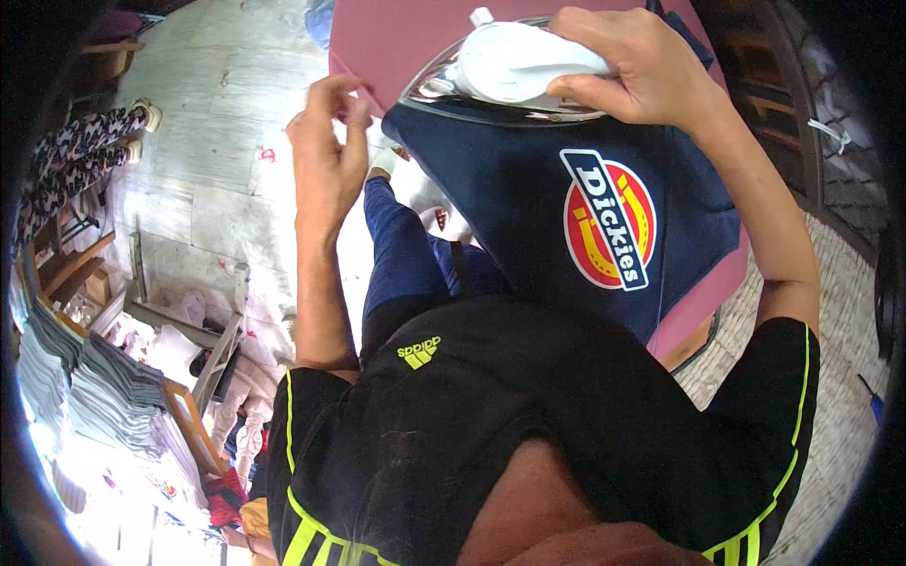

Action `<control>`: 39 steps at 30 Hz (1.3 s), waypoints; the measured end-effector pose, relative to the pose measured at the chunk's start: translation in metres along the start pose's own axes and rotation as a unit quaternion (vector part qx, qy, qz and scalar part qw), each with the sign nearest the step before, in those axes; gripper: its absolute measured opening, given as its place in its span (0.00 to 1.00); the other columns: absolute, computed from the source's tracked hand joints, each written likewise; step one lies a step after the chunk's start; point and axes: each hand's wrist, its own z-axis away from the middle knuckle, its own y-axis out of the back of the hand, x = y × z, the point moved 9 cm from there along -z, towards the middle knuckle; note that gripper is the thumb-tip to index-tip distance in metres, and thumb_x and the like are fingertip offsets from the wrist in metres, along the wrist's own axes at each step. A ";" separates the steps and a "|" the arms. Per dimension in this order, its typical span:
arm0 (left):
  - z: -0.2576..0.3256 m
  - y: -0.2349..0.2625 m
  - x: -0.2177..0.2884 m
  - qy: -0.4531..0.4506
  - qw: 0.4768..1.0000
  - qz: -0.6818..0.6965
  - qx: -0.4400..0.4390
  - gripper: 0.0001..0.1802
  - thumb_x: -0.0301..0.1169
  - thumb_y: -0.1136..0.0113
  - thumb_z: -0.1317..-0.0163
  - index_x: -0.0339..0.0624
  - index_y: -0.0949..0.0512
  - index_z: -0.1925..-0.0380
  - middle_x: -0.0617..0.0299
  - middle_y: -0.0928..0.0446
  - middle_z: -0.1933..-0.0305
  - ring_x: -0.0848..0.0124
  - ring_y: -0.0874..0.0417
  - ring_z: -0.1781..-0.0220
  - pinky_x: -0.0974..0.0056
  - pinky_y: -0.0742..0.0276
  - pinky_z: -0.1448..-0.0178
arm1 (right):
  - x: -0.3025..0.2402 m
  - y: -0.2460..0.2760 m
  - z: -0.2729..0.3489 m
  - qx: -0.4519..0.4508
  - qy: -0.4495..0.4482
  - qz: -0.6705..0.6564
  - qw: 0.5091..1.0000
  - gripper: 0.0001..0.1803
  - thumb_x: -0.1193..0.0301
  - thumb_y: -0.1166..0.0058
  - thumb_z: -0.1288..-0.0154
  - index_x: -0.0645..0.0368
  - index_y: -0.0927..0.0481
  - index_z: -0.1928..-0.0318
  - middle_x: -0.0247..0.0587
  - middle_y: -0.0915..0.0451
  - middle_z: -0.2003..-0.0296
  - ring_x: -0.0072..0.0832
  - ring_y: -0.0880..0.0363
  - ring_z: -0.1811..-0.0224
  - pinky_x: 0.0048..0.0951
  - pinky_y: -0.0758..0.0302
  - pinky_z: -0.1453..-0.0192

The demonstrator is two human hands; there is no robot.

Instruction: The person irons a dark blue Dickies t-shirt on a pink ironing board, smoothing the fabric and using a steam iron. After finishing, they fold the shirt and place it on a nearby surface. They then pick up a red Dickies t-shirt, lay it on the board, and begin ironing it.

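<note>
My right hand (651,71) is wrapped around the handle of a white clothes iron (510,61) with a shiny metal base. The iron rests on a dark navy cloth (510,189) that has a red, yellow and white printed badge (610,220). This cloth lies over a pink ironing board (406,38) and hangs down past its near edge. Beside the board's left edge, close to the iron's tip, my left hand (326,132) is raised with fingers loosely bent and the thumb apart. I see nothing held in it.
Stacks of folded grey cloth (104,377) stand on shelving at the lower left. A patterned black garment (75,160) is at the far left, near the pale tiled floor (217,104). A dark wooden piece of furniture (764,85) stands right of the board.
</note>
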 end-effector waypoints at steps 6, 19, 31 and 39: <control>0.004 0.040 -0.016 -0.012 0.993 0.049 0.107 0.12 0.32 0.49 0.27 0.36 0.25 0.52 0.58 0.21 0.63 0.72 0.20 0.59 0.64 0.26 0.48 | -0.031 0.005 -0.036 0.060 -0.008 -0.017 0.998 0.19 0.55 0.39 0.39 0.58 0.25 0.67 0.53 0.22 0.78 0.51 0.19 0.73 0.45 0.25 0.70; 0.004 -0.101 0.098 -0.356 0.911 -0.092 -0.185 0.17 0.36 0.53 0.28 0.42 0.24 0.45 0.52 0.27 0.38 0.51 0.32 0.32 0.48 0.39 0.31 | -0.080 0.088 0.202 0.226 -0.418 0.124 0.871 0.15 0.62 0.43 0.34 0.63 0.24 0.61 0.57 0.23 0.75 0.50 0.18 0.71 0.43 0.25 0.67; 0.004 -0.133 0.080 -0.488 0.795 -0.253 -0.256 0.26 0.44 0.54 0.29 0.49 0.31 0.34 0.53 0.41 0.25 0.48 0.44 0.24 0.43 0.49 0.28 | -0.322 -0.018 0.321 0.301 -0.772 -0.032 0.559 0.14 0.62 0.43 0.32 0.60 0.21 0.57 0.47 0.18 0.71 0.27 0.17 0.68 0.30 0.25 0.62; -0.003 -0.117 0.081 -0.548 0.754 -0.260 -0.251 0.28 0.46 0.56 0.28 0.48 0.33 0.32 0.58 0.41 0.24 0.53 0.44 0.23 0.42 0.50 0.28 | -0.290 -0.083 0.197 0.346 -0.752 -0.094 0.553 0.13 0.62 0.40 0.34 0.59 0.24 0.59 0.54 0.21 0.73 0.48 0.17 0.71 0.41 0.25 0.67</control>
